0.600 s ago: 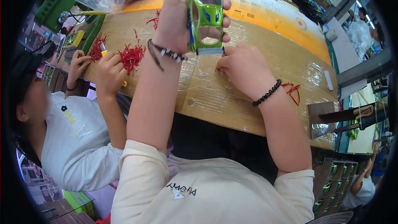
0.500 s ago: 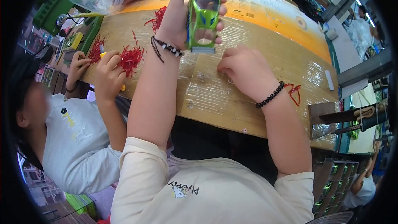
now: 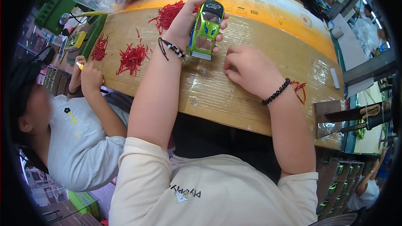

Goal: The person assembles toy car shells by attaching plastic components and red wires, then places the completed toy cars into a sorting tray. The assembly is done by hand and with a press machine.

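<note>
Right hand (image 3: 251, 66): curled, pinch hidden — can't tell | left hand (image 3: 182, 30): clasping car shell (image 3: 208, 26) | long axis forward-right, black end far

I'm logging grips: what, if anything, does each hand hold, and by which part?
The left hand holds the green toy car body by its long sides. Whether the right hand holds anything cannot be told.

the left hand (image 3: 181, 29) holds a green toy car body shell (image 3: 208, 26) with a black end above a cardboard-covered table (image 3: 217, 111). the right hand (image 3: 251, 66), a black beaded bracelet (image 3: 277, 93) at its wrist, curls near the shell; whether it pinches anything is hidden. red strips (image 3: 132, 58) lie heaped near a co-worker's hand (image 3: 91, 78). a broad-bladed scraper (image 3: 325, 118) lies at right.
</note>
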Available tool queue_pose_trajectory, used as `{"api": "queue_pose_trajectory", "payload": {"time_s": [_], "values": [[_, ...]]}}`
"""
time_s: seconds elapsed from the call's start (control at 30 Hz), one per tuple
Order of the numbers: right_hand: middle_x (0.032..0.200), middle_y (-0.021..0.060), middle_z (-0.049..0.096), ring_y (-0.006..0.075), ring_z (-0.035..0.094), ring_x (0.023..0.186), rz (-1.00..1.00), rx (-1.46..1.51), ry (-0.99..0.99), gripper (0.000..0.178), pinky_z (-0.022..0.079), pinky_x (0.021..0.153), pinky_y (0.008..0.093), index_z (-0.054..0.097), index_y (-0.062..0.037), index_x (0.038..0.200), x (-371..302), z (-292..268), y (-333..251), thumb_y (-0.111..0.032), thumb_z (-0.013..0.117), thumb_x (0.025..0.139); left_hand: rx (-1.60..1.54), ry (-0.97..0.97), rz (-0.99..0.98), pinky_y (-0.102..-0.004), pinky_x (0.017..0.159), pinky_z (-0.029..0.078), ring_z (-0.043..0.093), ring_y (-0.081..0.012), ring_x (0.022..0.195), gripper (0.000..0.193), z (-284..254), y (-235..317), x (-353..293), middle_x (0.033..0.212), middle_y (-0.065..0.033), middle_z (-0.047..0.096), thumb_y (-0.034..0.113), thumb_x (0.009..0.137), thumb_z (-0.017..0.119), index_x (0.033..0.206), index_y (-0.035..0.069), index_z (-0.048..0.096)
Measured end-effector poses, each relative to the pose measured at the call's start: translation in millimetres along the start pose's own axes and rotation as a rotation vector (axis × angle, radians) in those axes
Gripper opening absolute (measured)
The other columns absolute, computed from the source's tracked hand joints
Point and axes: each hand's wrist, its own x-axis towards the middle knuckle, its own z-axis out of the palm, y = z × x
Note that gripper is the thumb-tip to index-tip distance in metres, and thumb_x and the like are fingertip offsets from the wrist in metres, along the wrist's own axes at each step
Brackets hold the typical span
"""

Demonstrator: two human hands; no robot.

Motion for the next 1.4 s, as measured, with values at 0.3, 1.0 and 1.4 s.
{"api": "queue_pose_trajectory", "payload": {"time_s": [0.3, 1.0, 1.4], "values": [[0.086, 0.0067, 0.068, 0.0189, 0.065, 0.076, 0.143, 0.350, 0.056, 0.008, 0.055, 0.073, 0.0323, 0.066, -0.0024, 0.085, -3, -37, 8, -0.009, 0.070, 0.084, 0.008, 0.003, -0.009, -0.0444, 0.055, 0.059, 0.063, -0.0227, 0.069, 0.067, 23, -5, -5, 0.093, -0.0083, 0.059, 0.061, 0.096, 0.038, 0.120, 0.000, 0.055], [0.091, 0.0096, 0.072, 0.0212, 0.066, 0.083, 0.260, 0.538, 0.131, 0.015, 0.054, 0.078, 0.0338, 0.075, -0.0061, 0.102, -1, -25, -1, -0.012, 0.069, 0.090, -0.137, -0.628, 0.310, -0.0483, 0.066, 0.057, 0.059, -0.0263, 0.083, 0.071, 14, 0, -6, 0.104, -0.0103, 0.053, 0.061, 0.096, 0.040, 0.130, -0.001, 0.047], [0.094, 0.0110, 0.066, 0.0286, 0.064, 0.093, 0.102, 0.345, -0.050, 0.011, 0.054, 0.082, 0.0356, 0.072, -0.0029, 0.093, -2, 4, -3, -0.010, 0.071, 0.085, -0.157, -0.627, 0.446, -0.0479, 0.064, 0.052, 0.053, -0.0231, 0.082, 0.069, -7, 5, -7, 0.104, -0.0075, 0.052, 0.059, 0.095, 0.045, 0.132, 0.001, 0.045]]}}
